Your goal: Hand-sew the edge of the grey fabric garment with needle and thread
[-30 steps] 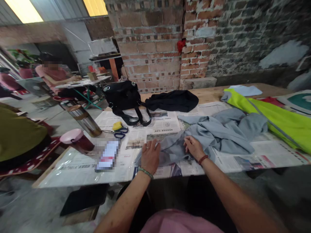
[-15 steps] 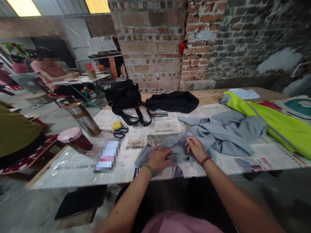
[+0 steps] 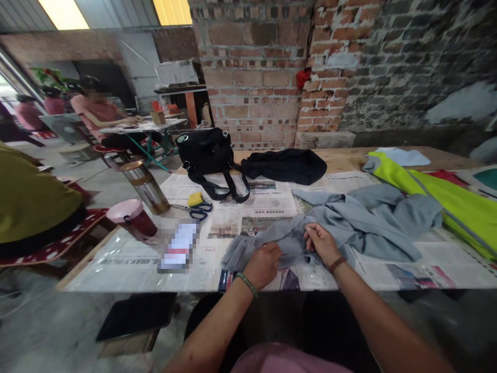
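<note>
Left hand (image 3: 262,265) curls over the grey cloth (image 3: 367,220), grip hidden; right hand (image 3: 321,242) seems to pinch it: arranging folds, apparently, calling next for a steady hold.

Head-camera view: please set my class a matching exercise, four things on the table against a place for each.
Things:
1. Grey cloth
2. Scissors
3. Hi-vis yellow garment
4. Pink-lidded cup

Places:
A. At the far right of the table
B. Left of the phone
C. Nearest the left hand and right hand
D. Beside a small yellow object

Pairs: 1-C, 2-D, 3-A, 4-B
</note>
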{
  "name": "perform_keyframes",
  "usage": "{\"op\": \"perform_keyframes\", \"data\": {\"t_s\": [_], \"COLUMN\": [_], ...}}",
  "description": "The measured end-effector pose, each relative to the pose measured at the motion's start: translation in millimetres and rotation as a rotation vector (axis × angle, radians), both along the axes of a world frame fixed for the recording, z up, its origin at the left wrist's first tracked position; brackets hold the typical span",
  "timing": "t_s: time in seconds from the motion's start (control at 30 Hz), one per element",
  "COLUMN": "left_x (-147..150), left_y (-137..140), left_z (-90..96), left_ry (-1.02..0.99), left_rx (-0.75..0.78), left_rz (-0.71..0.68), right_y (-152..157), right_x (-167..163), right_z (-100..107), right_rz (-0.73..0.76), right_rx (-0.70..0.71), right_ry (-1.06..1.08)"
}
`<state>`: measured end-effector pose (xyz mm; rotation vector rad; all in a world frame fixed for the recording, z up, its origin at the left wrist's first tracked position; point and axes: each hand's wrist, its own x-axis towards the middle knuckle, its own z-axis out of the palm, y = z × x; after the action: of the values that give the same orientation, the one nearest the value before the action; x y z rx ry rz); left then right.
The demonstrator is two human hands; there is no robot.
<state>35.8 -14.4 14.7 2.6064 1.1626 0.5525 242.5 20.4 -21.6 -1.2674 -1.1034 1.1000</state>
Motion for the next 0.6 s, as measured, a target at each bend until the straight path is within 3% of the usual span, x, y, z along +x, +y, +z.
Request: {"op": "perform_keyframes", "data": {"t_s": [0.13,0.37,0.6], "left_x": [-3.9,-3.6,-10.0], "left_y": [5.4,10.1,13.7], "left_z": [-10.3,-11.3,-6.9], "left_ry": [-0.29,-0.286,-0.385], "left_rx": [-0.101,-0.094,-0.293], "left_rz": [0.049,0.102,0.192], "right_y": [1.1,4.1,3.1], "right_x": [0.4,4.2,10.7], "right_z": [-0.8,-2.4,13.3], "right_rz": [-0.006,-0.052,-0.029], "right_rx": [-0.004,0.01,-0.025], "right_ry": [0.015,0.171,0.427]}}
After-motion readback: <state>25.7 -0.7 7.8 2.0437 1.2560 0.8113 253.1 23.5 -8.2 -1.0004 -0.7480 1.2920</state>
